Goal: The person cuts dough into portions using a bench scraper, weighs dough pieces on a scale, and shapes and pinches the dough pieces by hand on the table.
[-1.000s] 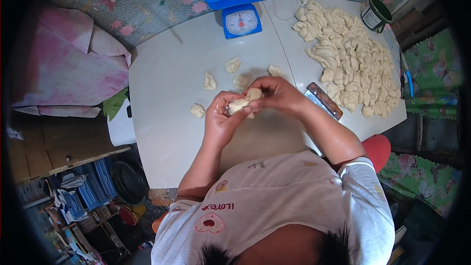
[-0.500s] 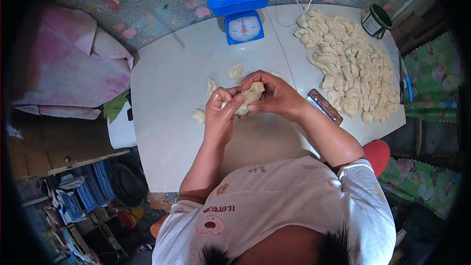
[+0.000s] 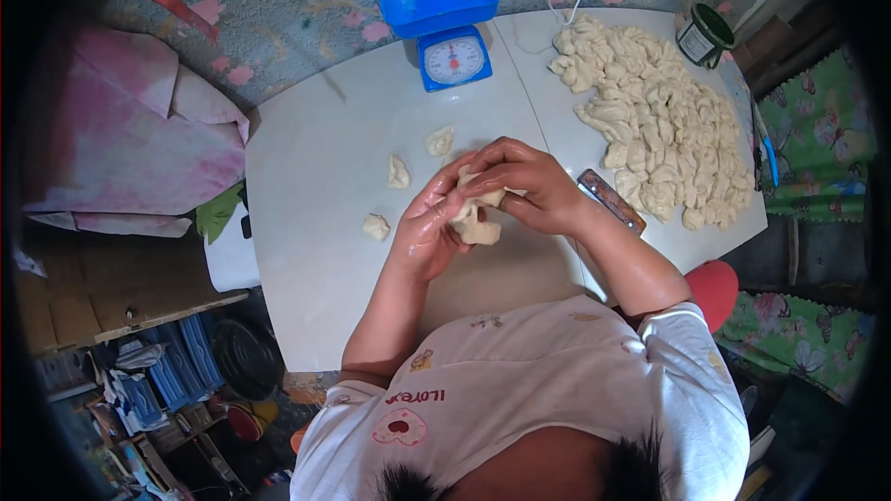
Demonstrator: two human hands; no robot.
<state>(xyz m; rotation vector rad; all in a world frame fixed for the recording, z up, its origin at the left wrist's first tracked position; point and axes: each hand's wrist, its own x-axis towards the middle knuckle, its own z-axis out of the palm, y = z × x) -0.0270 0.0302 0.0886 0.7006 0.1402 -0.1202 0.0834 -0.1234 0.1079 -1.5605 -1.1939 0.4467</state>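
Note:
A pale lump of dough (image 3: 479,230) is held between both hands above the near middle of the table. My left hand (image 3: 425,239) is closed around its left side, with some fingers hidden behind the dough. My right hand (image 3: 534,184) bends over the top and right of the lump, fingers pressed on it. Both hands look shiny and wet. Small dough pieces lie just beyond and left of my hands: one at the back (image 3: 440,140), one in the middle (image 3: 397,172) and one nearest me (image 3: 376,226).
A large heap of cut dough (image 3: 664,121) covers the right of the white table (image 3: 306,195). A dough scraper (image 3: 613,202) lies beside my right forearm. At the back stand a blue kitchen scale (image 3: 453,57) with a tray and a dark green tub (image 3: 705,35).
Both hands have turned and bunched closer around the dough. My right fingers have folded over its top, and the lump now hangs lower between the hands. The view has shifted slightly.

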